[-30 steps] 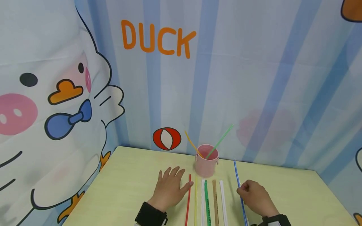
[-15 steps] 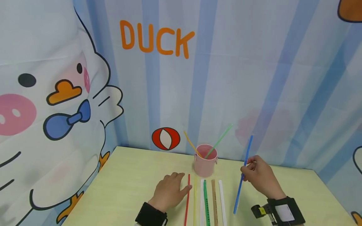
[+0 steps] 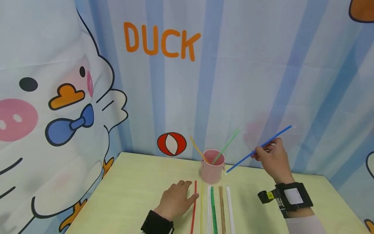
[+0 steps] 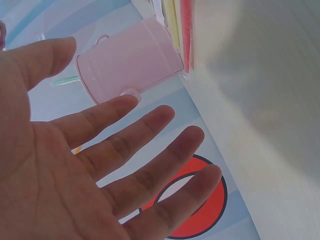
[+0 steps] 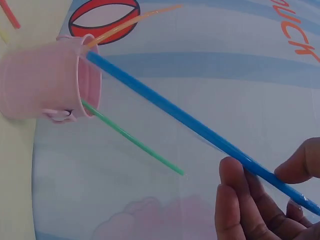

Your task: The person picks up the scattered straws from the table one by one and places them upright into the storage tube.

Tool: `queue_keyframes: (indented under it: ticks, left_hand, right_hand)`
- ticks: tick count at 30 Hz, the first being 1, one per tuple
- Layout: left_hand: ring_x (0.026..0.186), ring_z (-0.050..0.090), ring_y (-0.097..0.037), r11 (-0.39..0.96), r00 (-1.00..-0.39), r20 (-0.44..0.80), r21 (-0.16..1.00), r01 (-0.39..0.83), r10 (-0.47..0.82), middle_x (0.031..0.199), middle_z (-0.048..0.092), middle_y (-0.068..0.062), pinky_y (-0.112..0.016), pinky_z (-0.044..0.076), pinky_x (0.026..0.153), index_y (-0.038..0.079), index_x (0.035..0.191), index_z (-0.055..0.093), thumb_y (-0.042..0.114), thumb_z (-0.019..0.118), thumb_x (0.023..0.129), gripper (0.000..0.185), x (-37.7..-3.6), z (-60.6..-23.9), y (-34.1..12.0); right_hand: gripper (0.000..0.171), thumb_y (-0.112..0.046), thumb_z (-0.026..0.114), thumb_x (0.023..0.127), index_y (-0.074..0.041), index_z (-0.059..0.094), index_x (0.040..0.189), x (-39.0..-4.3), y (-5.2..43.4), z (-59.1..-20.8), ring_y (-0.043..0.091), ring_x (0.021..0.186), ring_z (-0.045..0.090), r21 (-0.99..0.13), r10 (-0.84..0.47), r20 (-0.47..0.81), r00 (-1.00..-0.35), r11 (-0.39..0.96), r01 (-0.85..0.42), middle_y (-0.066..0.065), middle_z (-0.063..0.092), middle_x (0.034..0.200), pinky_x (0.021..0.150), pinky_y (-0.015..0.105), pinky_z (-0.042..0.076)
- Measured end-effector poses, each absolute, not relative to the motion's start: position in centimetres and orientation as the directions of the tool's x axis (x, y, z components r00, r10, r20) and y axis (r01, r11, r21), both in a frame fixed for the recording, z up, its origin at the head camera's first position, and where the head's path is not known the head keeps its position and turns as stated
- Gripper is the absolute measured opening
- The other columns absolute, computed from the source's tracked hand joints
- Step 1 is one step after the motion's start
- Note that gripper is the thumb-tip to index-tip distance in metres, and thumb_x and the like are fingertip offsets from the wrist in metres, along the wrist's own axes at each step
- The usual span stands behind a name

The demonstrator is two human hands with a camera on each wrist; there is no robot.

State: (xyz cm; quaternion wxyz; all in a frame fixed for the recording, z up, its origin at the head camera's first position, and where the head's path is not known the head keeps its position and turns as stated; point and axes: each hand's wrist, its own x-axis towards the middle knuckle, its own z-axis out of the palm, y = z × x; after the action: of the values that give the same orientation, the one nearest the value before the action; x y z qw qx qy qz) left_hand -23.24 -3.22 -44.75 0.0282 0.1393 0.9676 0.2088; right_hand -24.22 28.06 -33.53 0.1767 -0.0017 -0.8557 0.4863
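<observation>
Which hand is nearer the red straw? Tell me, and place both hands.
Left. The left hand is close beside the red straw, on its left; the right hand is well off to the right, holding the blue straw.

Blue straw point(image 5: 182, 118) higher, more slanted

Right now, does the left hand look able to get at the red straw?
Probably yes: the left hand holds nothing, its thumb appears over the red straw, and nothing seems in the way; the right hand holds the blue straw farther off.
</observation>
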Motion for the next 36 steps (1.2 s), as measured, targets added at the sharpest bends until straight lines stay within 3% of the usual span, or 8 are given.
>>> queue_keyframes:
  ticks: [6, 11, 20, 26, 36]
  left_hand:
    - [0.106, 0.066, -0.032, 0.881, -0.956, 0.017, 0.382, 0.278, 0.294, 0.128, 0.068, -0.012, -0.053, 0.058, 0.092, 0.008, 0.139, 0.062, 0.051, 0.069, 0.096, 0.061, -23.1, -44.9, -3.4]
    - [0.105, 0.066, -0.031, 0.881, -0.954, 0.035, 0.374, 0.288, 0.297, 0.126, 0.068, -0.012, -0.052, 0.059, 0.090, 0.008, 0.138, 0.063, 0.051, 0.068, 0.096, 0.060, -23.0, -44.9, -3.5]
    - [0.106, 0.066, -0.030, 0.882, -0.952, 0.028, 0.369, 0.293, 0.305, 0.126, 0.068, -0.010, -0.050, 0.059, 0.090, 0.010, 0.138, 0.062, 0.051, 0.068, 0.096, 0.060, -23.0, -45.1, -3.4]
    - [0.102, 0.066, -0.029, 0.892, -0.952, 0.003, 0.348, 0.286, 0.305, 0.122, 0.069, -0.009, -0.049, 0.059, 0.086, 0.010, 0.137, 0.063, 0.049, 0.074, 0.093, 0.060, -23.2, -45.4, -3.1]
    - [0.098, 0.068, -0.024, 0.913, -0.953, -0.082, 0.321, 0.250, 0.290, 0.115, 0.071, -0.007, -0.046, 0.059, 0.088, 0.009, 0.134, 0.066, 0.044, 0.081, 0.088, 0.060, -23.4, -46.3, -2.2]
  right_hand:
    - [0.042, -0.017, 0.053, 0.103, 0.001, 0.033, 0.135, -26.4, 27.1, -33.5, -0.001, 0.076, 0.071, -0.882, 0.227, 0.300, -0.927, 0.437, -0.178, 0.028, 0.068, 0.115, 0.076, 0.019, 0.060]
    - [0.044, -0.017, 0.054, 0.102, 0.003, 0.034, 0.137, -28.4, 25.9, -34.6, 0.001, 0.076, 0.072, -0.880, 0.248, 0.259, -0.934, 0.459, -0.122, 0.028, 0.069, 0.115, 0.075, 0.021, 0.061]
    - [0.039, -0.017, 0.055, 0.101, 0.006, 0.041, 0.129, -30.7, 24.0, -38.8, 0.034, 0.092, 0.078, -0.823, 0.242, 0.207, -0.948, 0.567, -0.035, 0.030, 0.073, 0.112, 0.076, 0.036, 0.061]
    - [0.040, -0.021, 0.055, 0.103, 0.007, 0.044, 0.129, -31.1, 22.7, -40.8, 0.038, 0.096, 0.076, -0.796, 0.213, 0.171, -0.962, 0.606, -0.007, 0.031, 0.070, 0.115, 0.078, 0.047, 0.059]
    - [0.048, -0.031, 0.056, 0.102, 0.003, 0.045, 0.135, -31.3, 21.8, -42.5, 0.036, 0.097, 0.072, -0.799, 0.183, 0.093, -0.979, 0.601, 0.037, 0.028, 0.068, 0.121, 0.072, 0.037, 0.053]
